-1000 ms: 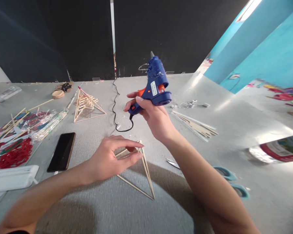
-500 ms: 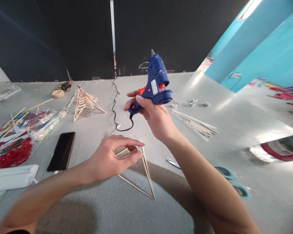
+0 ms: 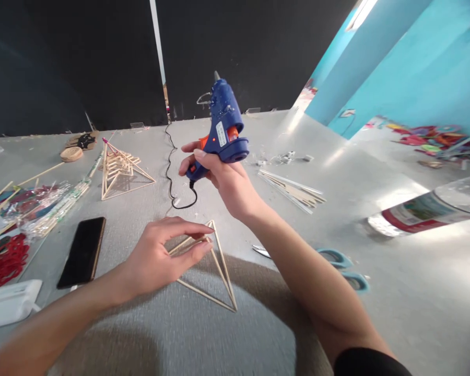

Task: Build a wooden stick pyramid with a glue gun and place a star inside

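My right hand (image 3: 229, 183) is wrapped around the handle of a blue hot glue gun (image 3: 226, 112), raised above the table with its nozzle pointing up and away. A small red light glows on its side, and a black cord (image 3: 168, 180) runs from the handle. Nearer to me, my left hand (image 3: 166, 250) pinches the raised end of a thin wooden stick between thumb and fingers. That stick belongs to a triangular frame of wooden sticks (image 3: 206, 293) lying on the grey table; the hand hides part of the frame.
At the back left stands a stick pyramid (image 3: 121, 167). A phone (image 3: 82, 251), red cords (image 3: 6, 261) and a white device (image 3: 10, 304) lie left. On the right are loose sticks (image 3: 293, 190), scissors (image 3: 339, 258) partly under my forearm, and a bottle (image 3: 419, 211) on its side.
The whole scene has slid leftward in the picture as the camera turned right. Both hands keep their holds, and the glue gun stays raised in nearly the same pose.
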`<state>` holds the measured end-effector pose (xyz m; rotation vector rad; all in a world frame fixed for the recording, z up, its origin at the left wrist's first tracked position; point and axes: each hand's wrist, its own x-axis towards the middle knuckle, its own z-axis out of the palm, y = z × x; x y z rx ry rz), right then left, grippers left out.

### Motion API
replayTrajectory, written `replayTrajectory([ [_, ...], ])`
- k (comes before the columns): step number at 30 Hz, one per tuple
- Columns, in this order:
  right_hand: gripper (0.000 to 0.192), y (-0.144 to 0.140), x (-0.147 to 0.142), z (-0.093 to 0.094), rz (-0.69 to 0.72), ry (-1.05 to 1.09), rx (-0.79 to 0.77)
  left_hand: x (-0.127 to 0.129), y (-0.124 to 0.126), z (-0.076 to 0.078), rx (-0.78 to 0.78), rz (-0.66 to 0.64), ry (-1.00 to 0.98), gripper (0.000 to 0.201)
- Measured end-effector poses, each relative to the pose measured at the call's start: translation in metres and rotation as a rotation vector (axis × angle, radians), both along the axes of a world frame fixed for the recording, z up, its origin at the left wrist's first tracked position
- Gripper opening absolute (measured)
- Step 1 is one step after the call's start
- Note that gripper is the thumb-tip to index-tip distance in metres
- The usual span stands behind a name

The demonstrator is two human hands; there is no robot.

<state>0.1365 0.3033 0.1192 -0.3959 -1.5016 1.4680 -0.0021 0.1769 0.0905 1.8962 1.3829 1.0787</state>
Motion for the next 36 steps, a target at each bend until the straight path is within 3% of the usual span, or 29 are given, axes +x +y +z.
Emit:
replayTrajectory([
  [13,0.018,-0.0035,0.0026,0.0054,0.02,-0.023,-0.025,-0.0002,-0.0016,0.0025,0.016,0.014,0.016,0.016],
  [36,0.024,-0.0048,0.003,0.0064,0.047,-0.013,-0.008,0.0008,-0.0008,0.0034,0.014,0.005,0.036,0.017],
])
